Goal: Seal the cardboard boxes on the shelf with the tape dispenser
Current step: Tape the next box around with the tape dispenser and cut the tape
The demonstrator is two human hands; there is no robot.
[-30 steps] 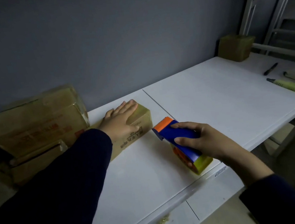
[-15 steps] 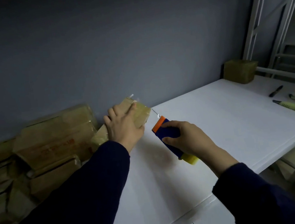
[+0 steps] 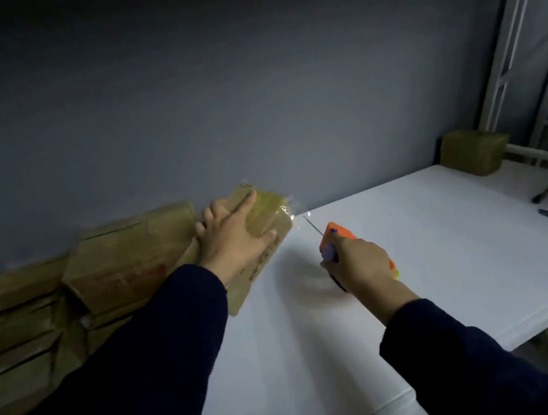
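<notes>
White shelf (image 3: 444,255) is carrying the cardboard box (image 3: 269,220) under the spread left hand (image 3: 235,239), the right hand (image 3: 358,262) gripping the tape dispenser (image 3: 335,229) beside it (strip seemingly laid), loose tape end (image 3: 288,207) awaiting smoothing.

Brown cardboard box (image 3: 265,261) has matt sides; its top is glossy under clear tape (image 3: 267,209), film crinkled at the edge. Matt stacked boxes (image 3: 126,256). Smooth orange-blue plastic tape dispenser (image 3: 336,230). Smooth white shelf (image 3: 444,255), slight sheen. Dark cloth sleeves (image 3: 146,361). White painted metal frame (image 3: 517,39). Matt grey wall (image 3: 251,89).
</notes>
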